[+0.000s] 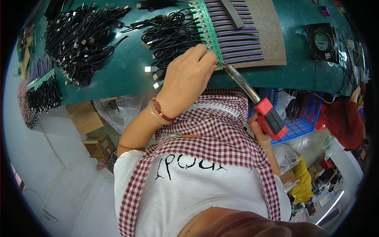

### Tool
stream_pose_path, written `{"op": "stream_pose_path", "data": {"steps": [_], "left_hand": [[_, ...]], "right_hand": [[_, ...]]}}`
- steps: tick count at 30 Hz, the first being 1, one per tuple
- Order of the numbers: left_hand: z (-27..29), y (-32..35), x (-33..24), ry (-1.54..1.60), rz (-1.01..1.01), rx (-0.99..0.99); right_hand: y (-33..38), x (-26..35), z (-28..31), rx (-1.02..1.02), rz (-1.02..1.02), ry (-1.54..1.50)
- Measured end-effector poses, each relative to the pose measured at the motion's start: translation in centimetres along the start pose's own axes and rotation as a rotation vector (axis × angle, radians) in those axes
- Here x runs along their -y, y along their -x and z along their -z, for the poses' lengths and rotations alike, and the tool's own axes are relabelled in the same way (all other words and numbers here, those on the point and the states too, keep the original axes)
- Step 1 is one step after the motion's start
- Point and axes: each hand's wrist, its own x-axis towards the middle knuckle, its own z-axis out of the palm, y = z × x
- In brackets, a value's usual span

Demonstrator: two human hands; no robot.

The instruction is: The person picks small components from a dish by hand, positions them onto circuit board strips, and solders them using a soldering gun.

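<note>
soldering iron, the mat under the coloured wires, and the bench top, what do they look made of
Soldering iron: dull grey metal shaft, glossy red handle with black trim, probably plastic. Mat: matte brown with a speckled grain, perhaps fibreboard or cork. Bench top: smooth dark green with soft sheen, possibly rubber or vinyl sheet.

Green surface (118, 75) carries, directly under the left-hand fingers (203, 53), a brown mat (272, 35) holding a row of small green boards with striped multicolour wires (233, 37); a grey bar (233, 14) lies across those wires, beyond the fingers. Just left of the fingers: a loose bundle of black cables with metal plugs (169, 37); well to their left, a larger heap of the same black cables (81, 39). Well to the right of the fingers, near the surface's far end, sits a small black fan (323, 41).
</note>
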Motion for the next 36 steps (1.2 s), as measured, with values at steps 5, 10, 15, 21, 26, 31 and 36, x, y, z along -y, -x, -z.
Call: {"op": "stream_pose_path", "data": {"steps": [5, 10, 15, 21, 26, 31, 36], "left_hand": [[-0.1, 0.0, 0.1, 0.0, -0.004, -0.004], [0.1, 0.0, -0.1, -0.009, 0.0, 0.003], [-0.1, 0.0, -0.1, -0.014, -0.017, -0.011], [0.2, -0.1, -0.1, -0.007, -0.028, 0.005], [0.3, 0.0, -0.3, 0.0, -0.021, 0.022], [0.1, -0.4, -0.3, -0.054, -0.016, 0.055], [0.3, -0.4, -0.4, -0.103, -0.027, 0.06]], "right_hand": [[0.6, 1.0, -0.2, -0.104, -0.03, -0.235], [0.9, 0.7, 0.2, -0.033, -0.06, -0.349], [1.4, -0.1, 0.0, -0.075, -0.078, -0.27], [0.9, 0.1, -0.1, 0.021, -0.039, -0.084], [1.1, -2.4, 0.6, 0.026, 0.017, -0.089], [1.0, -0.7, 0.0, -0.062, 0.057, 0.062], [1.0, -0.5, -0.3, 0.039, 0.047, -0.165]]}}
